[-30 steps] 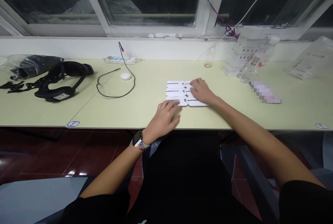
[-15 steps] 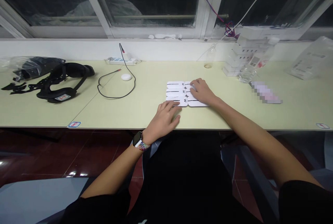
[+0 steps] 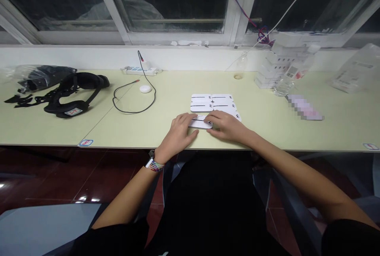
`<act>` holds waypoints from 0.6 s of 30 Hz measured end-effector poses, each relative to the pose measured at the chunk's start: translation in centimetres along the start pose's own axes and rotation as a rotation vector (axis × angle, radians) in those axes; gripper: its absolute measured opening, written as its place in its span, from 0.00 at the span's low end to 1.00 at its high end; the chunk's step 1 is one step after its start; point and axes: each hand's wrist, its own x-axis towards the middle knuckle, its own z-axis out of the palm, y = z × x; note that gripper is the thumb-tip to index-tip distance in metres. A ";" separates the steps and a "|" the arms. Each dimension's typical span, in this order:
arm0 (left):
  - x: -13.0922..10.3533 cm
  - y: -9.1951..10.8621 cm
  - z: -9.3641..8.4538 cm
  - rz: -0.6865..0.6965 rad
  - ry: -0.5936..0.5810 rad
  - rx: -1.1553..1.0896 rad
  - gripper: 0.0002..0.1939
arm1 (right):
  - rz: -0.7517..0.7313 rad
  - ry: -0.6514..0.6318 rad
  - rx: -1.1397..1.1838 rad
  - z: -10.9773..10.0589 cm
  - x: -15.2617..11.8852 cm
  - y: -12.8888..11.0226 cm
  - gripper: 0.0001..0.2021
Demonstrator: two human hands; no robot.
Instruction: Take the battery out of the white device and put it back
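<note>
My left hand [image 3: 179,132] grips the left end of a white card [image 3: 199,124] with rounded corners and a black line. My right hand [image 3: 226,126] holds the same card's right end, its fingers over the corner. A narrow gap separates this card from the white card [image 3: 201,108] behind it, which bears a black line and a W-like mark. Several similar cards lie edge to edge in two columns. The near card of the right column [image 3: 236,116] is partly hidden under my right hand.
A black headset [image 3: 63,103] and a looped black cable [image 3: 133,111] lie on the left. Near the cable are a white oval object [image 3: 145,88] and a power strip [image 3: 141,71]. White boxes [image 3: 268,69], a plastic bottle [image 3: 286,83] and a blurred-out flat object [image 3: 305,107] occupy the right.
My right hand has moved off the right column toward me and onto the near left card. That card has slid nearer the table edge, away from the row behind. My left hand has shifted slightly left.
</note>
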 end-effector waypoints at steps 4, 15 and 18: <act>0.3 0.0 -1.4 0.081 -0.041 -0.016 0.15 | -0.064 -0.021 -0.069 -0.1 -0.3 -0.5 0.12; 0.9 0.0 -2.5 -0.157 -0.129 -0.259 0.21 | -0.001 -0.015 0.270 -1.1 0.1 -0.8 0.25; 1.1 -0.3 -2.0 -0.170 -0.090 -0.269 0.18 | -0.027 -0.066 0.246 -1.4 0.2 -0.2 0.31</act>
